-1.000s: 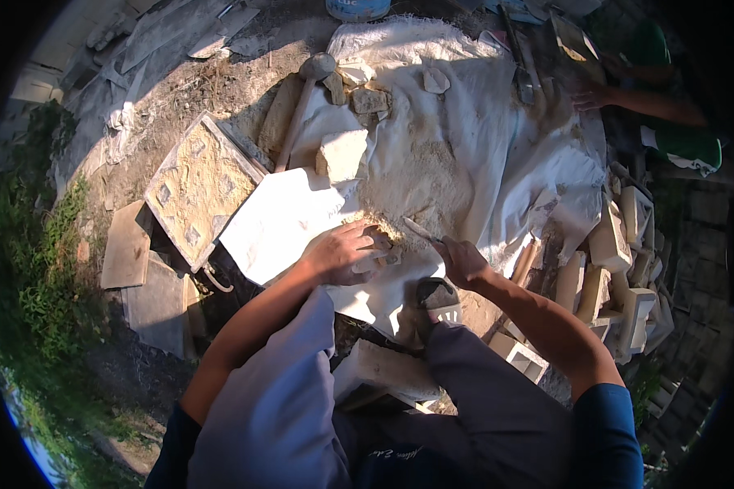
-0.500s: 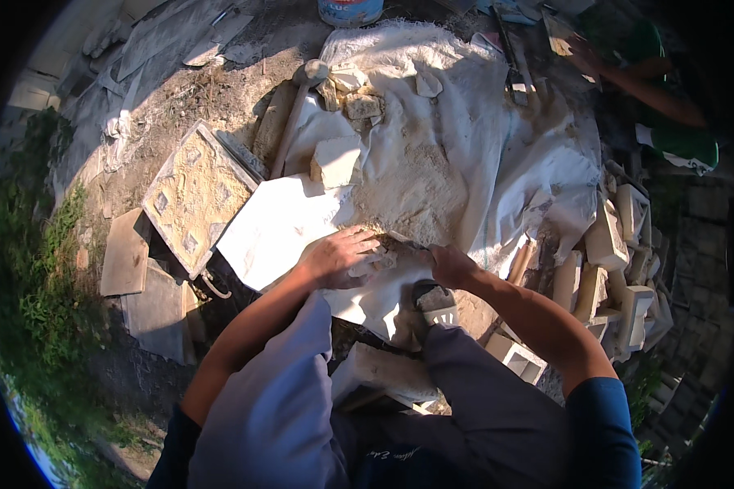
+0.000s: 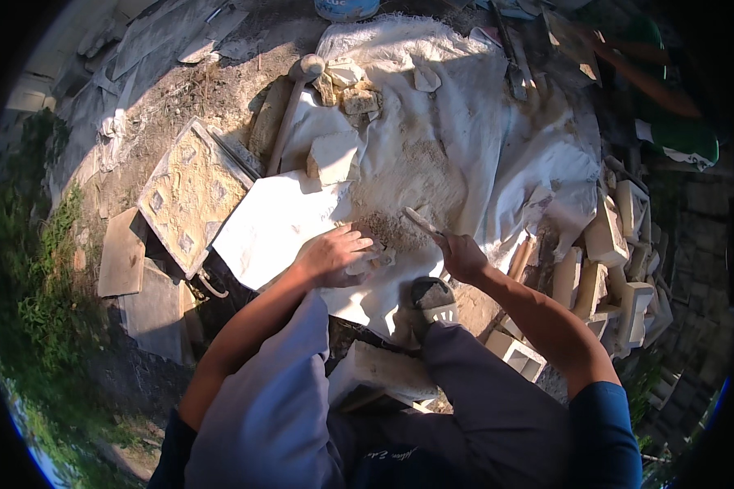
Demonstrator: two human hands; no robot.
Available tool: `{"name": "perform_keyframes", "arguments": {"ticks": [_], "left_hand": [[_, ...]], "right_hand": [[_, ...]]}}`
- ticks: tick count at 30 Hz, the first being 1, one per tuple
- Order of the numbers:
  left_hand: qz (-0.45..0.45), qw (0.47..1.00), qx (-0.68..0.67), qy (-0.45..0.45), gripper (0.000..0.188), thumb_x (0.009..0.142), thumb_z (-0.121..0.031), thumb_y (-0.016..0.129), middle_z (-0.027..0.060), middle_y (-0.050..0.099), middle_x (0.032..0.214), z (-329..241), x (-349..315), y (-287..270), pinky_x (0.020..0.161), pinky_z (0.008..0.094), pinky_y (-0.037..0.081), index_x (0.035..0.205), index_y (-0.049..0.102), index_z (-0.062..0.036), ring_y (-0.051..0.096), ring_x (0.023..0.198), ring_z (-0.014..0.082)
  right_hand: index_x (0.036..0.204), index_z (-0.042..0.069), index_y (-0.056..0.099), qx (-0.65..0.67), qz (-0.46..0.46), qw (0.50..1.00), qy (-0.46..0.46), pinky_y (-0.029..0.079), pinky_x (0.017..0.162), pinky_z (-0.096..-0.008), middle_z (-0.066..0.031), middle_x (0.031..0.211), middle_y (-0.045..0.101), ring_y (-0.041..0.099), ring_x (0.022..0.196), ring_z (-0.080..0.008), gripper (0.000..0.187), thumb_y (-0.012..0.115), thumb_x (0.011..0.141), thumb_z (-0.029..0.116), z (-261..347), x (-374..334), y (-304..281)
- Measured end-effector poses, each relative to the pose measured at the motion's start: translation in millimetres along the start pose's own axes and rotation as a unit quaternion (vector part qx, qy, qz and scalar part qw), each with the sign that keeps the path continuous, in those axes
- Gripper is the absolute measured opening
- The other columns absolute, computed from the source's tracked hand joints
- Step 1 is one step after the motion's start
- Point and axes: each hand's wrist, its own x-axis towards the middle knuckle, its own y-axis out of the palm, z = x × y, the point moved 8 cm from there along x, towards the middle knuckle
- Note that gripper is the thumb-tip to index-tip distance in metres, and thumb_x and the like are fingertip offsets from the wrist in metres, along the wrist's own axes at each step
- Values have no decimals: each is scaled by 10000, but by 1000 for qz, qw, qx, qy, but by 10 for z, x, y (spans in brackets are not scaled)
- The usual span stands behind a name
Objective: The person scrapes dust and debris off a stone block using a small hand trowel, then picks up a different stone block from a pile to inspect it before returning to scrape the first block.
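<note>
My left hand (image 3: 332,254) is curled over a pale, rough stone chunk (image 3: 382,258) on the white sheet (image 3: 457,73); my palm hides part of the chunk. In my right hand (image 3: 463,258), closed around its near end, is a narrow, flat, dusty hand tool (image 3: 422,222) whose exact kind I cannot make out. Its free end points up and left, apart from the chunk. Tan dust and crumbs (image 3: 416,175) cover the sheet just beyond my hands. A larger pale block (image 3: 334,158) stands farther off on the sheet.
A tray of tan powder (image 3: 196,196) lies at left, near a long-handled mallet (image 3: 289,114). Hollow pale blocks (image 3: 607,236) are piled at right. Another person's arm (image 3: 648,85) holds a board at the far right. A blue bucket (image 3: 347,8) stands at the back.
My right hand has moved slightly right with the tool, whose free end has swung away from the chunk and now points up-left. My left hand stays on the chunk.
</note>
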Motion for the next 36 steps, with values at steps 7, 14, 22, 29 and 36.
{"name": "perform_keyframes", "arguments": {"ticks": [7, 14, 22, 29, 36], "left_hand": [[-25, 999, -12, 28, 389, 803, -347, 737, 82, 680, 1192, 15, 115, 34, 1148, 437, 402, 1114, 705, -117, 600, 1236, 267], [11, 1000, 9, 16, 417, 802, -365, 738, 83, 690, 1153, 115, -23, 182, 1144, 449, 409, 1150, 704, -138, 592, 1244, 276], [36, 999, -22, -26, 389, 815, -328, 735, 68, 649, 1303, 141, -113, 154, 1089, 436, 449, 1156, 698, -145, 573, 1272, 262], [9, 1000, -2, 2, 388, 811, -333, 740, 67, 658, 1284, 29, 8, 83, 1067, 428, 458, 1146, 701, -142, 576, 1270, 259], [4, 1000, 0, 21, 380, 805, -337, 746, 83, 656, 1281, 39, 38, 83, 933, 372, 500, 1105, 703, -109, 580, 1266, 243]], "right_hand": [[1016, -86, 598, -21, -60, 994, -91, 485, 692, -558, -312, 760, 639, 618, 759, -523, 394, 455, 1044, 280, -288, 112, 88], [934, -11, 593, -22, -33, 998, -58, 484, 703, -557, -285, 799, 645, 625, 791, -508, 334, 481, 1033, 288, -164, -151, 201], [937, -39, 611, 49, -44, 995, -73, 484, 728, -554, -309, 816, 644, 634, 802, -506, 407, 451, 1048, 318, 166, -163, 22], [1001, -56, 623, -18, -13, 995, -100, 493, 725, -552, -285, 777, 650, 635, 772, -504, 410, 439, 1051, 307, 81, -4, 91], [1047, -79, 598, -33, 15, 996, -83, 490, 688, -565, -302, 784, 647, 640, 768, -496, 439, 435, 1051, 329, -112, -55, 221]]}}
